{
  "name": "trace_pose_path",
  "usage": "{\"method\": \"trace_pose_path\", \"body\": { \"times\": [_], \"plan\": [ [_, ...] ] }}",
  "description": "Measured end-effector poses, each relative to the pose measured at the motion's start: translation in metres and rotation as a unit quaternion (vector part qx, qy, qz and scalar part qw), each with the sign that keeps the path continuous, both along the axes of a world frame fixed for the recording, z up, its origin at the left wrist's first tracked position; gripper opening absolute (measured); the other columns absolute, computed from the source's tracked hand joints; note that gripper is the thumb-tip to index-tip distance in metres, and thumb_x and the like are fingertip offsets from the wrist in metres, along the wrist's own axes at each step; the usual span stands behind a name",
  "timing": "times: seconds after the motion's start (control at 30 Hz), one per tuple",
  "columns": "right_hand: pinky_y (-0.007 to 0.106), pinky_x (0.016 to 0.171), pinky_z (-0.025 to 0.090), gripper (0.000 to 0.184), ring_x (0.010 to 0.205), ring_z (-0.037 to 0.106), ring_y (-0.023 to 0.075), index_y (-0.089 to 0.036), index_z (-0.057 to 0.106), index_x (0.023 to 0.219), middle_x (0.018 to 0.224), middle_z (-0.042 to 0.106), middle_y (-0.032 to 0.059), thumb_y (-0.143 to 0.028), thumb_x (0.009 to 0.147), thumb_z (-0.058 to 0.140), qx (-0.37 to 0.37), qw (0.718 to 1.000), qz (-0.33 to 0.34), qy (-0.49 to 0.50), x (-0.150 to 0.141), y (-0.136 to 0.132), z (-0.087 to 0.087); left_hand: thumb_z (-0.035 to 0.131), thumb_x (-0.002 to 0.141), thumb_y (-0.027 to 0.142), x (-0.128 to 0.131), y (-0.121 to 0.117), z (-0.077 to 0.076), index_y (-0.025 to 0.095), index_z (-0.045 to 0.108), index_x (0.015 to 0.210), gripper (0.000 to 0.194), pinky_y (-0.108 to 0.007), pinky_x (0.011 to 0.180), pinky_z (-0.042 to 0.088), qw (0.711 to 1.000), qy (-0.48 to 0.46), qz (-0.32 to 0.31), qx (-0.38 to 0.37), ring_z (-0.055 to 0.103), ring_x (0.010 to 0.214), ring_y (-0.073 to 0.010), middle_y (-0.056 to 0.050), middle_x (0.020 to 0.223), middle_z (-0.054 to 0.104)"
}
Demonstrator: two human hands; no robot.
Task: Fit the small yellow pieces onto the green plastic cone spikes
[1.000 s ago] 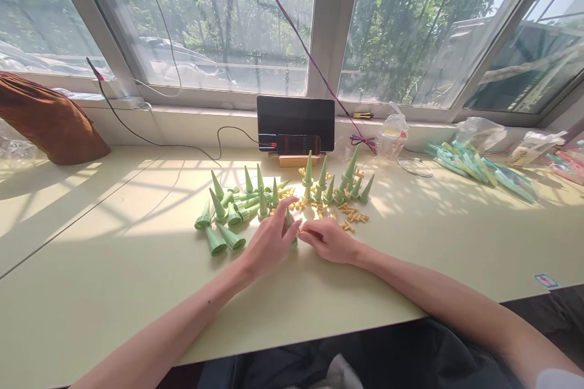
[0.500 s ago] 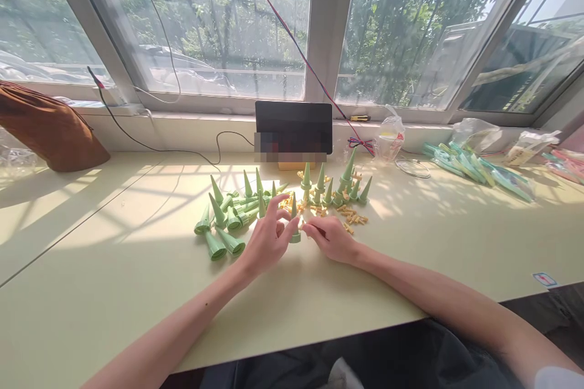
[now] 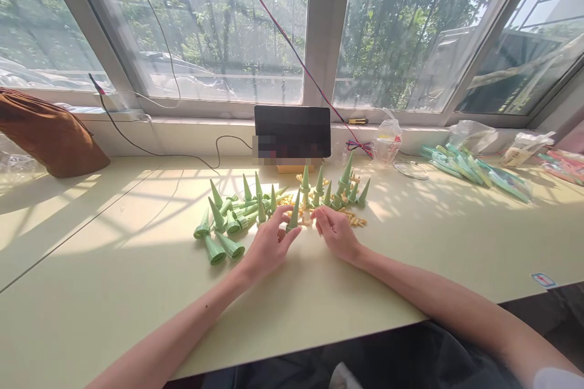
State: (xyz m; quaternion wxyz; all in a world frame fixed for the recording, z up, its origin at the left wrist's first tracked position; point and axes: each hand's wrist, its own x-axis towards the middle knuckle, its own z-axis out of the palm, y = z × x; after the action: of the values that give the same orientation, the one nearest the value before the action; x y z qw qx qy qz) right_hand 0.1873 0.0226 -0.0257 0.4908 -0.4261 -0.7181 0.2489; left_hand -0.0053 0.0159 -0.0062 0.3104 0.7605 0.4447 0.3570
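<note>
Sunlight came through the windows [image 3: 237, 30] and laid patches over the pale, smooth table [image 3: 137, 298], with a black screen [image 3: 294, 124] propped at the back (a pixelated patch hid its lower part). Half a second before, the green cone [image 3: 294, 211] had stood upright; now it leaned, between the partly curled thumb and fingers of the left hand [image 3: 269, 240]. The right hand [image 3: 336, 234] had shifted away from it, fingertips together, their contents impossible to tell. Ribbed-collared, hollow plastic cones [image 3: 232, 246] and short yellow pieces [image 3: 356, 219] lay around.
</note>
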Motion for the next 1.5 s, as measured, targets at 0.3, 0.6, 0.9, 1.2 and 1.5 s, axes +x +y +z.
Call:
{"method": "trace_pose_path", "body": {
  "times": [0.3, 0.6, 0.9, 1.2, 1.5],
  "plan": [
    [0.023, 0.048, 0.034, 0.033, 0.052, 0.045, 0.0096, -0.016, 0.059, 0.099, 0.069, 0.052, -0.0004, -0.044, 0.098, 0.042, 0.006, 0.999, -0.011, 0.038, -0.001, -0.002, 0.004, 0.051, 0.091, 0.031, 0.003, -0.004, -0.001, 0.027, 0.045, 0.123, 0.032, -0.022, 0.049, 0.038, 0.997, 0.062, -0.044, 0.017, 0.041, 0.043, -0.0061, -0.002, 0.106, 0.066],
    [0.023, 0.049, 0.034, 0.029, 0.051, 0.039, 0.0092, -0.018, 0.051, 0.077, 0.062, 0.045, -0.0026, -0.04, 0.095, 0.047, 0.028, 0.999, -0.014, 0.012, -0.002, -0.003, 0.002, 0.056, 0.089, 0.034, 0.003, -0.006, -0.001, 0.026, 0.051, 0.117, 0.03, -0.024, 0.052, 0.041, 0.994, 0.082, -0.055, 0.045, 0.04, 0.043, -0.0063, -0.003, 0.106, 0.067],
    [0.023, 0.051, 0.036, 0.028, 0.052, 0.045, 0.0102, -0.019, 0.051, 0.079, 0.065, 0.052, -0.0007, -0.039, 0.097, 0.044, 0.079, 0.994, -0.069, 0.003, 0.005, 0.002, 0.007, 0.048, 0.093, 0.03, 0.001, -0.004, 0.001, 0.02, 0.059, 0.097, 0.015, -0.022, 0.052, 0.036, 0.991, 0.072, -0.02, 0.114, 0.036, 0.043, -0.0062, 0.001, 0.081, 0.066],
    [0.024, 0.053, 0.031, 0.027, 0.053, 0.036, 0.0104, -0.019, 0.048, 0.073, 0.061, 0.045, -0.0032, -0.035, 0.094, 0.048, 0.076, 0.993, -0.03, -0.085, 0.005, 0.009, 0.003, 0.04, 0.095, 0.024, 0.003, -0.013, -0.003, 0.017, 0.063, 0.079, 0.028, -0.023, 0.056, 0.034, 0.97, 0.138, -0.141, 0.142, 0.044, 0.054, -0.0104, 0.001, 0.06, 0.055],
    [0.025, 0.057, 0.034, 0.017, 0.055, 0.04, 0.0105, -0.018, 0.053, 0.081, 0.072, 0.056, -0.0004, -0.031, 0.092, 0.053, 0.068, 0.993, -0.002, -0.095, 0.004, 0.01, 0.003, 0.041, 0.095, 0.022, 0.006, -0.015, -0.006, 0.017, 0.059, 0.075, 0.028, -0.023, 0.056, 0.032, 0.969, 0.145, -0.144, 0.142, 0.044, 0.054, -0.0103, 0.002, 0.06, 0.052]
  ]
}}
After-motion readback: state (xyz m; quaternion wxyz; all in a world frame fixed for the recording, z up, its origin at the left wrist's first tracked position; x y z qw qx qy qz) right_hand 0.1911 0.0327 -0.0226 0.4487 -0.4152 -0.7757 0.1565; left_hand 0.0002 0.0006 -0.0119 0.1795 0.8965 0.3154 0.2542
